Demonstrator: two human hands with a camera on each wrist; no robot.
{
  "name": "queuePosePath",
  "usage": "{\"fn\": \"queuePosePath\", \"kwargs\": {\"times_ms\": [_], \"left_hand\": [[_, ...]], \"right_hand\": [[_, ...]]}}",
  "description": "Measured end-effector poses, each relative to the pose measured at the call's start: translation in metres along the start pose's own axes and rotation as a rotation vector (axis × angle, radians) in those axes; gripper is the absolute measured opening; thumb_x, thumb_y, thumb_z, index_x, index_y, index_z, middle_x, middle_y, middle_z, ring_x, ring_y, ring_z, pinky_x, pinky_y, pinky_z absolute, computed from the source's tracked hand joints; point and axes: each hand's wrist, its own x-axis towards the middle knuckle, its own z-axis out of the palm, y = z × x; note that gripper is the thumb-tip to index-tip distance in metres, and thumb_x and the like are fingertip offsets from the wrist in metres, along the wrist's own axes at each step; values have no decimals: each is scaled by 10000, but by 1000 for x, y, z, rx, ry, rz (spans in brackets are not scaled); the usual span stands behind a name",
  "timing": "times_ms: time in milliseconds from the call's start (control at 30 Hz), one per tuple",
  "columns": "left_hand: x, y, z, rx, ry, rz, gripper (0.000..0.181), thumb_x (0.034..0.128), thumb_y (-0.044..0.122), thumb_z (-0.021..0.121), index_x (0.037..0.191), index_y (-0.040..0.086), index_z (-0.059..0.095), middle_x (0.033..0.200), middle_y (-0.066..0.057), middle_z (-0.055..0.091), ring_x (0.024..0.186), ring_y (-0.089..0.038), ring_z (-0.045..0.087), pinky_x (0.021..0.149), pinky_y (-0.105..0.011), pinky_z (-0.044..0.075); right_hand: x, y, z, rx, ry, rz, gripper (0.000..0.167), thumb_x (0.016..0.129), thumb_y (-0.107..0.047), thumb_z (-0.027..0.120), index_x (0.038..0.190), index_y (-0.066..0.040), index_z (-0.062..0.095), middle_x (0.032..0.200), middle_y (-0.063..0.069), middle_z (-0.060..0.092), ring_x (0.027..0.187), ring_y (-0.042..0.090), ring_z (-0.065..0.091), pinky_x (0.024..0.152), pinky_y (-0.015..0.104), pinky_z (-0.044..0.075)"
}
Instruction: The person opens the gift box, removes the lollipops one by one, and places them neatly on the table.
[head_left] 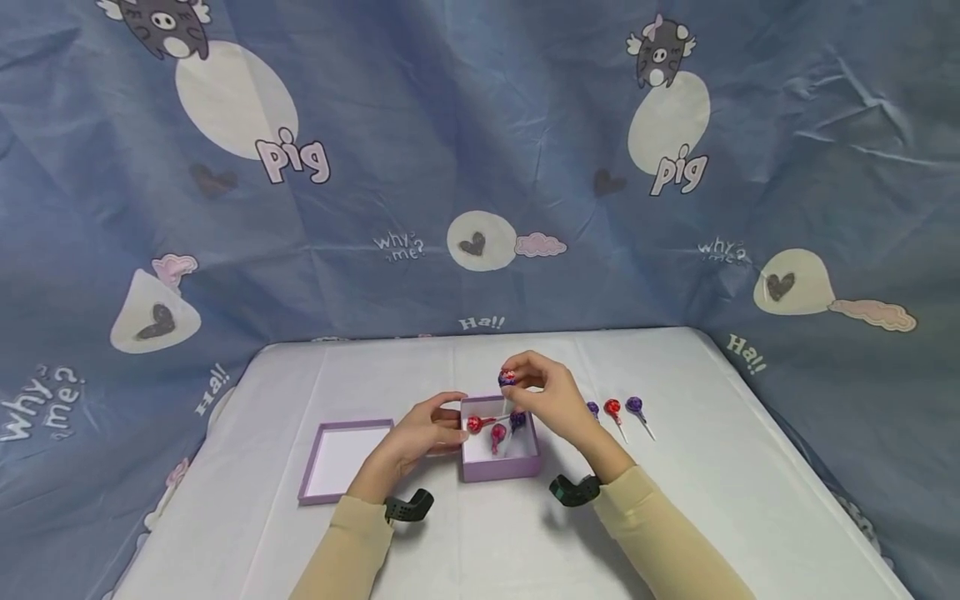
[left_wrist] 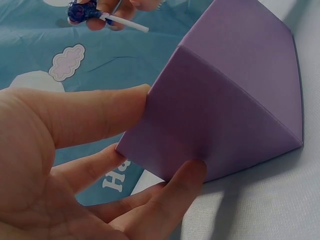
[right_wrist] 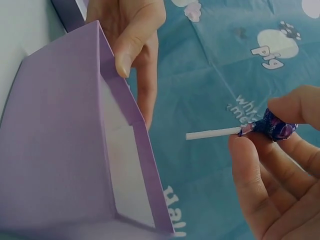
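My right hand (head_left: 551, 400) is above the far right part of the purple box (head_left: 501, 471), pinching a blue-purple wrapped lollipop (right_wrist: 280, 125) by its head. Its white stick (right_wrist: 212, 134) points away from the fingers. Against the left side of the box rests my left hand (head_left: 422, 432), its fingers fairly straight and touching the outer wall (left_wrist: 225, 110) and the rim. Inside the box lie a red lollipop (head_left: 475, 424), a pinkish-red one (head_left: 498, 433) and a dark purple one (head_left: 517, 420).
A shallow purple-rimmed lid (head_left: 322, 498) with a white inside lies left of the box. On the right of the white table (head_left: 720, 500) are a red lollipop (head_left: 612, 407) and two purple ones (head_left: 635, 405), one partly behind my right hand. A blue patterned cloth (head_left: 360, 200) hangs behind.
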Motion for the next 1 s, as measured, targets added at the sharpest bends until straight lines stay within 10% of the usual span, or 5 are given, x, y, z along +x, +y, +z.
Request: {"fn": "queuePosePath", "kwargs": {"times_ms": [633,1000], "left_hand": [[0,0,1,23,12,2,722,818,-45,772,1466,112,497,1319,-268,524,1095,-307,607,851,-388,590],[0,1,1,-9,5,2,735,816,-62,766,1476,109,491,1322,-259,529,1093,-305,606,850,-419,590]], "right_hand": [[-27,-45,-35,-125,48,57,284,922,-68,732,1197,-128,695,1031,125,694,826,361,693,537,388,579],[-38,-8,-54,-182,81,101,286,895,-165,784,1170,-183,709,1043,73,701,836,312,712,624,429,587]]}}
